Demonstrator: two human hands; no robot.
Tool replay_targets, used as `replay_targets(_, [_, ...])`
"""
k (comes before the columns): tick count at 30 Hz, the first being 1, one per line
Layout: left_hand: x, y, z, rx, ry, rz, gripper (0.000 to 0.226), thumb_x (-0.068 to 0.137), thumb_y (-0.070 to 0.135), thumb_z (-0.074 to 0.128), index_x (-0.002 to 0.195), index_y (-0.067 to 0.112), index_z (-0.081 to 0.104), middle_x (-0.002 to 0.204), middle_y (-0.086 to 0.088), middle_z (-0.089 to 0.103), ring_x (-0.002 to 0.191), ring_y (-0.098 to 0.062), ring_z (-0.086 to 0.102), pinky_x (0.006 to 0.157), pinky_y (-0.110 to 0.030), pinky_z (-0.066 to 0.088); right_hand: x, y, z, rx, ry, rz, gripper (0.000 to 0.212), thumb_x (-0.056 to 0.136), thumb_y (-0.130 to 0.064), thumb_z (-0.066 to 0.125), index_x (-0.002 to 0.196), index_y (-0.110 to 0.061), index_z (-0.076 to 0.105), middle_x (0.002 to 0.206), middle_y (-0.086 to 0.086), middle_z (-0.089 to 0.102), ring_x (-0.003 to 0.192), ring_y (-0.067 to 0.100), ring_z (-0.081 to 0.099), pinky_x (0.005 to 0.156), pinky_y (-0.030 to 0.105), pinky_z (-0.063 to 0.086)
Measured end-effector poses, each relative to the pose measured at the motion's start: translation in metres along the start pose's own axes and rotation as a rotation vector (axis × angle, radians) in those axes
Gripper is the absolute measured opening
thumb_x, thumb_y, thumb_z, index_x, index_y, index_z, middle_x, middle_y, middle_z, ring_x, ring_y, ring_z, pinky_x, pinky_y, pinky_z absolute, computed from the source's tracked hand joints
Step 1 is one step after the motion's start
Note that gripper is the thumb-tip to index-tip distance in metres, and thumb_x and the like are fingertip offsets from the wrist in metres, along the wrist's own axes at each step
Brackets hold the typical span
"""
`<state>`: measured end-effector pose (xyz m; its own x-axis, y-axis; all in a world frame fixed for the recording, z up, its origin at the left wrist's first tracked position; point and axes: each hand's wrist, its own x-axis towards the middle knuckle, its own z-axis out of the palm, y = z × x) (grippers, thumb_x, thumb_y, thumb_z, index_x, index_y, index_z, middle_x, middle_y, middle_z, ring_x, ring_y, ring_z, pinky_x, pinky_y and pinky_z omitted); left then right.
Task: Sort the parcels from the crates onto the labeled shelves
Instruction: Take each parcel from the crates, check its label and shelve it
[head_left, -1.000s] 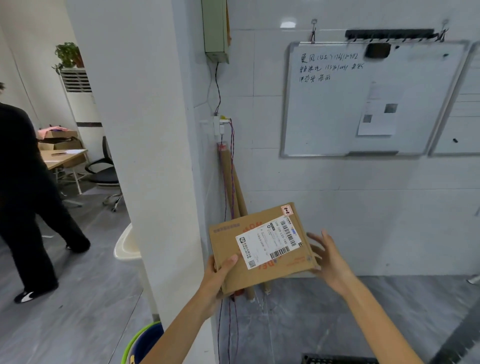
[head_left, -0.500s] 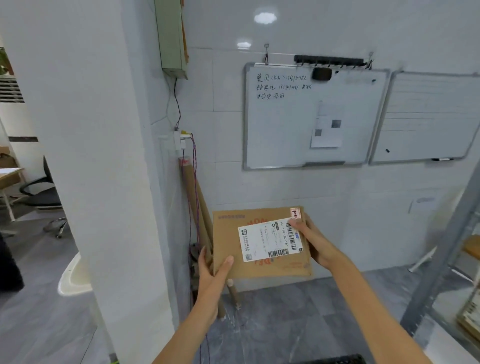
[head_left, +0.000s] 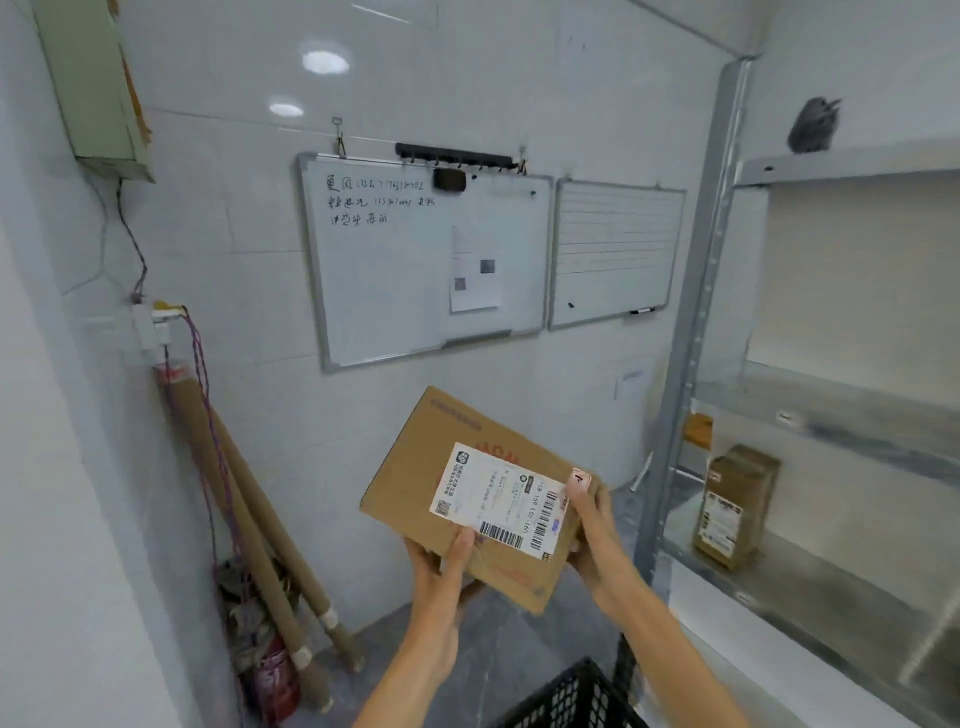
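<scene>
Both our hands are on the parcel (head_left: 431, 447): our left hand (head_left: 441, 566) grips its near edge, thumb pressed on top just beside the white shipping label (head_left: 498, 493) and fingers curled beneath, while our right hand (head_left: 592, 525) clasps the right corner, its thumb by a small pink sticker (head_left: 579, 478). We hold the flat cardboard box in mid-air, tilted, label up, just beyond the black crate (head_left: 571, 696) whose corner shows at the near edge. We judge this to be the reading step: the parcel is out of the crate, not yet shelved, with its label facing us. To the right stands the metal shelf unit (head_left: 691, 364), one brown parcel (head_left: 735, 504) upright on a lower tier; the tags on its edges are too small to read. Next we would need to match the label to a tier, turn right and carry the box past the upright post. On the far wall hangs a whiteboard (head_left: 405, 260); cardboard tubes (head_left: 249, 493) lean at the left.
</scene>
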<state>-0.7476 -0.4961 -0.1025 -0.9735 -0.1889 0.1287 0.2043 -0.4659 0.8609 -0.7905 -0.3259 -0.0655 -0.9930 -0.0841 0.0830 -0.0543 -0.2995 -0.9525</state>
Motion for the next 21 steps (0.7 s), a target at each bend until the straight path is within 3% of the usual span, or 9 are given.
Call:
replay_targets(2, [0.003,-0.006,0.016,0.023,-0.063,-0.011,0.076,0.064,0.049,0.078,0.129,0.048,0.038,0.124,0.010,0.062,0.102,-0.011,0.066,0.070,-0.033,0.058,-0.013,-0.011,-0.031,-0.093,0.063,-0.014,0.048,0.075,-0.061,0.061,0.114,-0.040,0.045,0.110,0.000,0.068,0.109,0.019,0.060,0.091,0.048,0.050])
replay_targets(4, [0.007,-0.011,0.037,0.049,-0.142,-0.031,0.081,0.055,0.058,0.081,0.126,0.047,0.042,0.120,0.009,0.064,0.091,-0.009,0.068,0.071,-0.033,0.058,-0.027,-0.022,-0.062,-0.167,0.115,-0.028,0.049,0.076,-0.066,0.058,0.116,-0.041,0.046,0.120,0.000,0.062,0.119,0.019,0.054,0.102,0.054,0.042])
replay_targets(9, [0.017,-0.028,0.101,0.045,-0.268,-0.107,0.062,0.066,0.047,0.073,0.122,0.042,0.049,0.116,0.006,0.067,0.095,-0.010,0.068,0.070,-0.032,0.058,-0.059,-0.057,-0.128,-0.291,0.233,-0.096,0.049,0.075,-0.068,0.058,0.115,-0.039,0.053,0.118,-0.005,0.064,0.114,0.013,0.059,0.091,0.037,0.049])
replay_targets(11, [0.019,-0.034,0.130,0.075,-0.314,-0.102,0.055,0.069,0.046,0.069,0.121,0.042,0.051,0.116,0.007,0.068,0.102,-0.012,0.067,0.075,-0.034,0.057,-0.072,-0.067,-0.151,-0.342,0.271,-0.160,0.041,0.080,-0.056,0.058,0.115,-0.036,0.058,0.115,-0.005,0.067,0.110,0.014,0.062,0.093,0.037,0.051])
replay_targets(15, [0.030,-0.046,0.191,0.126,-0.307,-0.037,0.048,0.073,0.043,0.066,0.119,0.036,0.055,0.111,0.013,0.068,0.107,-0.016,0.062,0.086,-0.042,0.054,-0.085,-0.085,-0.193,-0.442,0.432,-0.352,0.018,0.089,-0.027,0.060,0.103,-0.032,0.070,0.099,-0.009,0.073,0.092,0.006,0.068,0.071,0.014,0.053])
replay_targets(17, [0.039,-0.053,0.223,0.150,-0.309,0.006,0.033,0.080,0.038,0.063,0.113,0.038,0.057,0.110,0.014,0.068,0.104,-0.013,0.063,0.086,-0.040,0.053,-0.082,-0.093,-0.214,-0.526,0.469,-0.390,0.021,0.093,-0.019,0.057,0.106,-0.031,0.069,0.101,-0.012,0.072,0.096,0.004,0.066,0.075,0.017,0.054])
replay_targets(21, [0.052,-0.062,0.283,0.185,-0.337,0.097,0.019,0.090,0.030,0.058,0.107,0.039,0.059,0.099,0.019,0.070,0.091,-0.002,0.067,0.063,-0.016,0.053,-0.070,-0.114,-0.253,-0.559,0.494,-0.414,0.022,0.097,-0.025,0.047,0.108,-0.032,0.065,0.103,-0.014,0.071,0.101,0.004,0.064,0.086,0.026,0.054])
